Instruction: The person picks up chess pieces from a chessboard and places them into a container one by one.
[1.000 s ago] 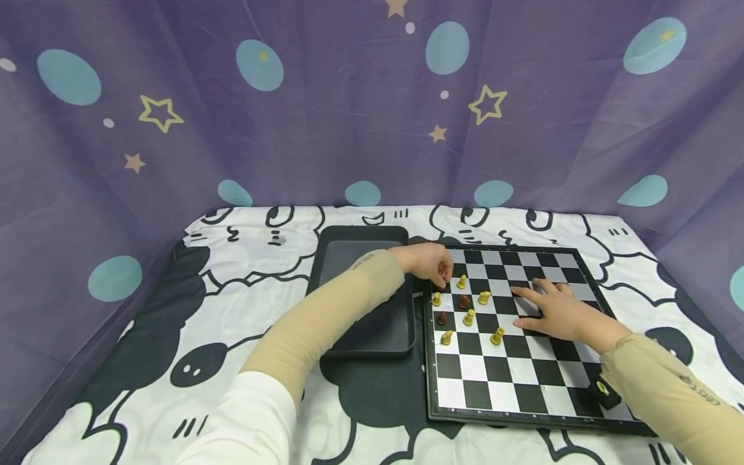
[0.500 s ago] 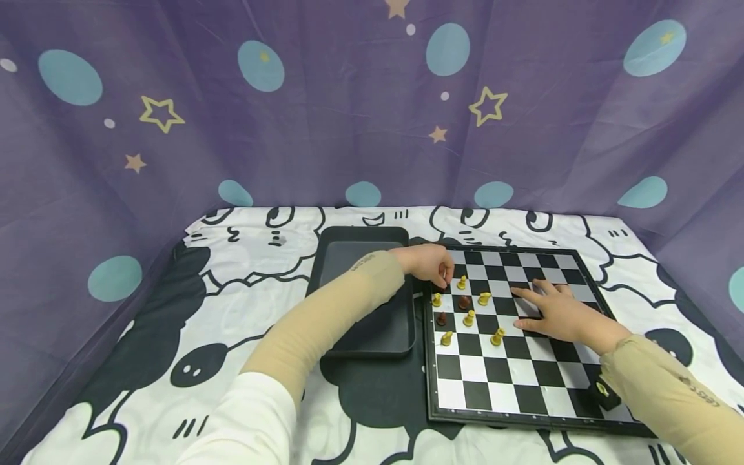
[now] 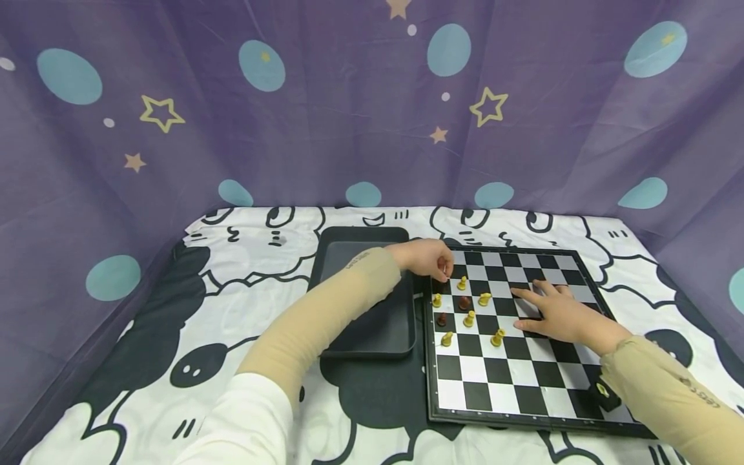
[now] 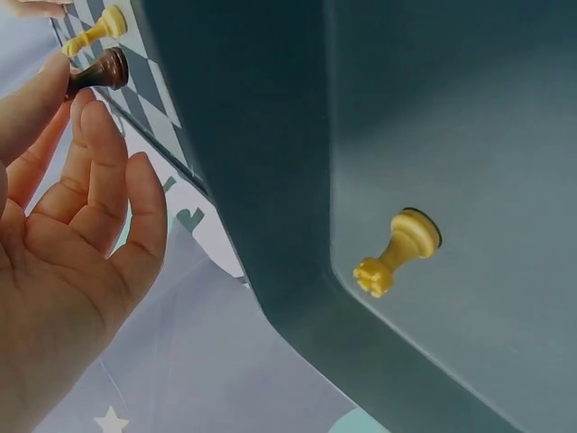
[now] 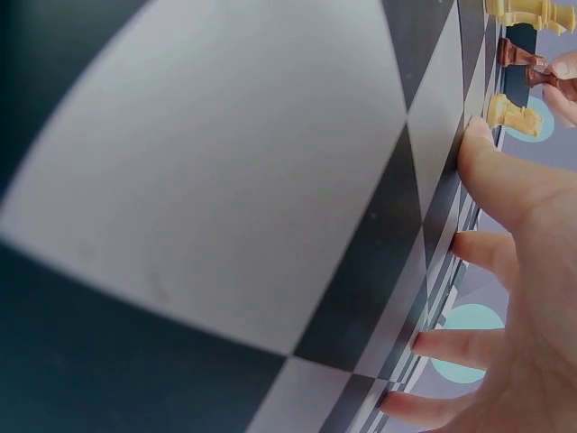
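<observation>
In the left wrist view, my left hand (image 4: 81,207) pinches a dark brown chess piece (image 4: 106,69) by its top between thumb and fingertips. The head view has that left hand (image 3: 427,258) over the far left corner of the chessboard (image 3: 517,369), with the piece mostly hidden by it. Fingers spread, my right hand (image 3: 560,315) rests on the board's right half. Near the left edge stand several yellow pieces, among them a rook (image 3: 497,337) and a knight (image 3: 484,298), with two brown pieces (image 3: 464,302) between them.
A dark grey tray (image 3: 366,352) lies left of the board, under my left forearm. Inside it, the left wrist view has a yellow rook (image 4: 398,253) lying down. Behind the cartoon-print cloth (image 3: 250,255) hangs a purple curtain (image 3: 325,142).
My left hand stayed by the board's far left corner, then rose slightly with the brown piece. The right hand and the other pieces have kept their places.
</observation>
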Demonstrator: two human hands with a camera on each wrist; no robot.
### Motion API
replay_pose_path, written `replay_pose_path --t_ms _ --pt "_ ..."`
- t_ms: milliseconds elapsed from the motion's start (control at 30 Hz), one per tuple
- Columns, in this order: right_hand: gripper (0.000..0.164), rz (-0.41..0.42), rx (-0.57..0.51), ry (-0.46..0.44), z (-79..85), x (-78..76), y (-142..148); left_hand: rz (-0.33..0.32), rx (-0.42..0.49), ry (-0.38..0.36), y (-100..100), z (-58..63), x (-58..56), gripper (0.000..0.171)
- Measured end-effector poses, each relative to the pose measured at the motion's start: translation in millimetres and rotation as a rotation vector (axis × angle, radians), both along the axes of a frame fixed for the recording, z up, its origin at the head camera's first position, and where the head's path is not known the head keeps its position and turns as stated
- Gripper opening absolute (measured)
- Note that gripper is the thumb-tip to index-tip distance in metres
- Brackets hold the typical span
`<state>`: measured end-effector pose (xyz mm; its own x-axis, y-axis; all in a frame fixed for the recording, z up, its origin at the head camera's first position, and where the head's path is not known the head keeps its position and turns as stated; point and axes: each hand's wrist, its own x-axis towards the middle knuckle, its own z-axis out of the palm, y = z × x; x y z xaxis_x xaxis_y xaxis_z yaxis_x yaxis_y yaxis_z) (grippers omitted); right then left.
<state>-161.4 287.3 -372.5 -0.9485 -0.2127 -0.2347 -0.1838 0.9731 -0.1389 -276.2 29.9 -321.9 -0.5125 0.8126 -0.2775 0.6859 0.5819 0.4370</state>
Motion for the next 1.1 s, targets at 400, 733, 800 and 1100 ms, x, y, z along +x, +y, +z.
replay_pose_path --t_ms 400,733,800,1100 --pt "0.076 0.009 0.011 0.003 0.7 0.1 -0.3 0.033 0.063 -0.032 -7.9 8.8 1.6 0.008" --pt "0.078 0.010 0.006 0.001 -0.1 0.9 0.0 0.058 0.081 -0.050 -19.6 15.9 2.6 0.003" --pt "0.078 0.011 0.004 0.003 -0.2 1.0 -0.3 0.061 0.084 -0.049 -23.1 16.5 2.7 0.002" --pt "0.078 0.012 0.004 0.009 -0.4 0.5 -0.2 0.073 0.043 -0.001 -41.1 21.1 6.2 0.005"
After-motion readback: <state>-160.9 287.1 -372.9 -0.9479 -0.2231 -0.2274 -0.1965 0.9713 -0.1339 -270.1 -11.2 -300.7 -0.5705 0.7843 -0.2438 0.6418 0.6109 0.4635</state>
